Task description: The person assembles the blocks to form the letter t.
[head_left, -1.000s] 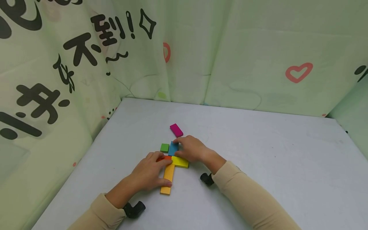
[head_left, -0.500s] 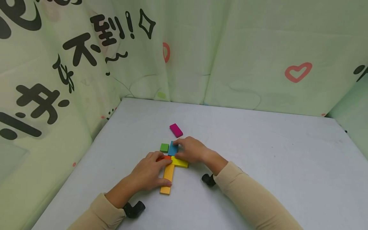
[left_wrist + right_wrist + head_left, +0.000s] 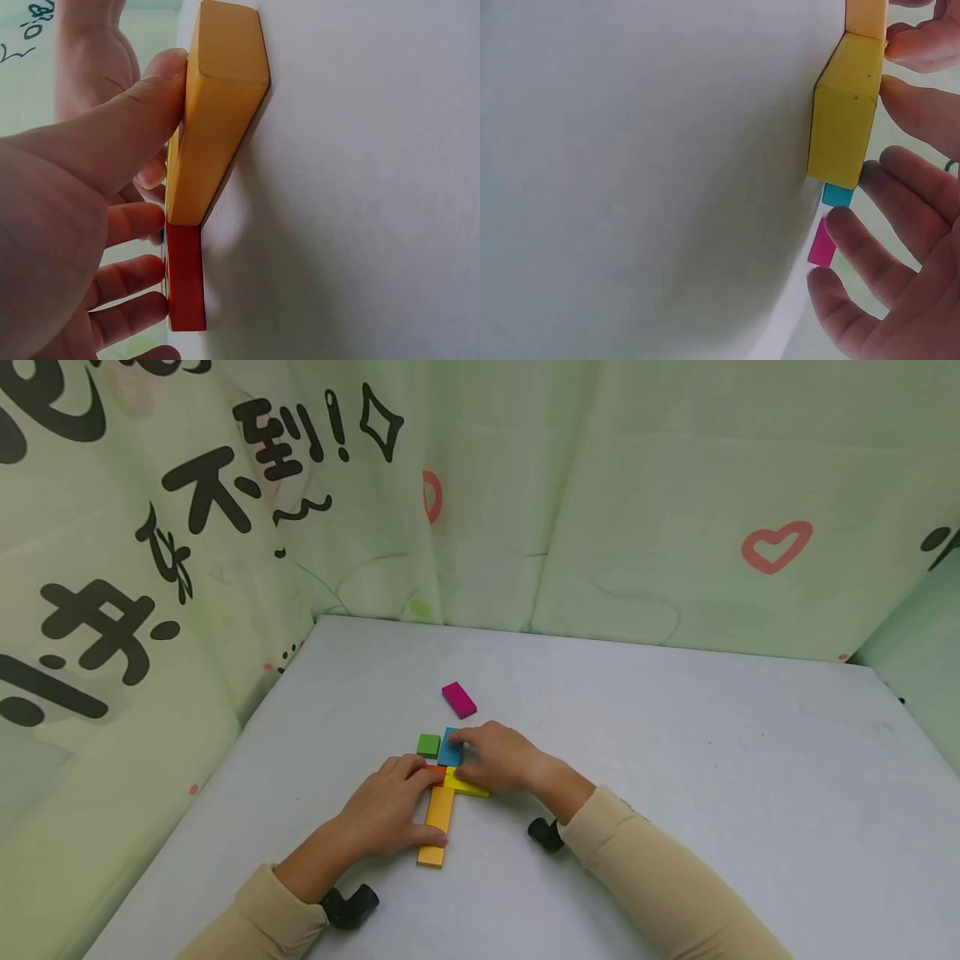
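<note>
My left hand (image 3: 382, 810) rests on the flat blocks, its thumb on top of the long orange block (image 3: 439, 810) and its fingers over the red block (image 3: 185, 277), which it partly hides. My right hand (image 3: 504, 758) lies opposite, with its thumb on the yellow block (image 3: 468, 787) and its index fingertip touching the blue block (image 3: 447, 753). In the head view, yellow and red meet end to end above the orange block. The blue block stands just beyond them. Beside it on the left is a small green block (image 3: 428, 745). Neither hand curls round a block.
A magenta block (image 3: 459, 700) lies apart, farther back on the white table (image 3: 645, 735). Pale green curtains (image 3: 637, 527) with printed characters hang along the back and left edges. Black wrist cameras (image 3: 351, 907) jut out near the cuffs.
The yellow block has slid slightly left against the red one under my right thumb. My right index fingertip has come slightly nearer along the blue block. The left hand has barely moved.
</note>
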Available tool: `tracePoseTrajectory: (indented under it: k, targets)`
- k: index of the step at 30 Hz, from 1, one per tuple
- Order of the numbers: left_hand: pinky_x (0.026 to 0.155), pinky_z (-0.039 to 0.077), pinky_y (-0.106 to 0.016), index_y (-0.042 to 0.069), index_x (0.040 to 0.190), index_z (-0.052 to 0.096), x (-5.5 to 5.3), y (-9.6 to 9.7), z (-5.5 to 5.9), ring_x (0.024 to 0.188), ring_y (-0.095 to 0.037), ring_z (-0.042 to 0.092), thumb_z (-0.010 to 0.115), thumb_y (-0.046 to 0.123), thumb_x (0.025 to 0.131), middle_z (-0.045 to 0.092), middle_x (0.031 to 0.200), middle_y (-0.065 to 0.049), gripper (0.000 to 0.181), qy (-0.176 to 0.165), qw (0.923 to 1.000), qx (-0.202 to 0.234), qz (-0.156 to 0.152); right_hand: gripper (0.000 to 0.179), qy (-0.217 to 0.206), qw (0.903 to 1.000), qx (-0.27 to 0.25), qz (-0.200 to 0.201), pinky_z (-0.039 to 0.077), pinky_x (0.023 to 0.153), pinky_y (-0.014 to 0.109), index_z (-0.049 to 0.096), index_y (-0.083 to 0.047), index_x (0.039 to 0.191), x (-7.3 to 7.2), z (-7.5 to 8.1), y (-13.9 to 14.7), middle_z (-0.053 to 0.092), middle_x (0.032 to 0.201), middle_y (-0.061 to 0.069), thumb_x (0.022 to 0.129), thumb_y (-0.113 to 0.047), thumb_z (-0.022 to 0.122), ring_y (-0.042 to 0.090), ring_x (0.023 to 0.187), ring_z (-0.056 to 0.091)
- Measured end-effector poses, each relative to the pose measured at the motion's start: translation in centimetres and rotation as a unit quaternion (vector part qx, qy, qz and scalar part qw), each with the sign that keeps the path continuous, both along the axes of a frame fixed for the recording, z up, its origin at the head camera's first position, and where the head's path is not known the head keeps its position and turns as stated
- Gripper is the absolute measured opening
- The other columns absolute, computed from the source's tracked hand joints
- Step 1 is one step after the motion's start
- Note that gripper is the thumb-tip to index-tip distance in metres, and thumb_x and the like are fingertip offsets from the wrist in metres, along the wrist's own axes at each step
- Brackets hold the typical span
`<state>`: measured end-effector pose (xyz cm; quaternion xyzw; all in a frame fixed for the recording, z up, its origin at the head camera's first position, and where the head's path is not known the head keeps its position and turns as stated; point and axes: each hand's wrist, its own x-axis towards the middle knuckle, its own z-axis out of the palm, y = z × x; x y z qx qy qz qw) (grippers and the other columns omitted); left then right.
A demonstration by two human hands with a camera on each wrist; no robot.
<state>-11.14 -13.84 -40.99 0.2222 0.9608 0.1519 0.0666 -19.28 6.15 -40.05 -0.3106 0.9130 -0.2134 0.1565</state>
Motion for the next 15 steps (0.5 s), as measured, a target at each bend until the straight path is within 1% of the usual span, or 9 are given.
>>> tracePoseTrajectory:
  k: [6,10,15]
  targets:
    - [0.097,0.048,-0.043,0.009,0.121,0.061,-0.04,0.12,-0.03,0.119,-0.028,0.046,0.085,0.052,0.073,0.052,0.126,-0.010,0.069,-0.002,1.0000,0.005,0.008,0.045,-0.004,1.0000,0.004,-0.007,0.047,0.100,0.040,0.061,-0.011,0.136,0.26,-0.03,0.01,0.062,0.132,0.008,0.094,-0.023,0.069,0.026,0.114,0.057]
    - [0.095,0.048,-0.045,0.010,0.119,0.062,-0.03,0.08,-0.13,0.119,-0.029,0.047,0.086,0.053,0.072,0.052,0.126,-0.009,0.068,0.001,0.9999,0.006,0.012,0.049,-0.013,0.9998,0.009,-0.012,0.047,0.101,0.041,0.059,-0.012,0.139,0.51,0.02,-0.06,0.060,0.136,0.007,0.094,-0.025,0.069,0.027,0.119,0.055]
    - [0.094,0.047,-0.047,0.010,0.119,0.062,0.01,-0.07,-0.25,0.120,-0.028,0.047,0.086,0.053,0.072,0.053,0.126,-0.009,0.068,0.011,0.9998,0.014,0.012,0.049,-0.007,0.9998,0.015,-0.010,0.047,0.100,0.042,0.059,-0.012,0.139,0.67,0.21,-0.14,0.060,0.135,0.007,0.094,-0.026,0.069,0.027,0.119,0.055]
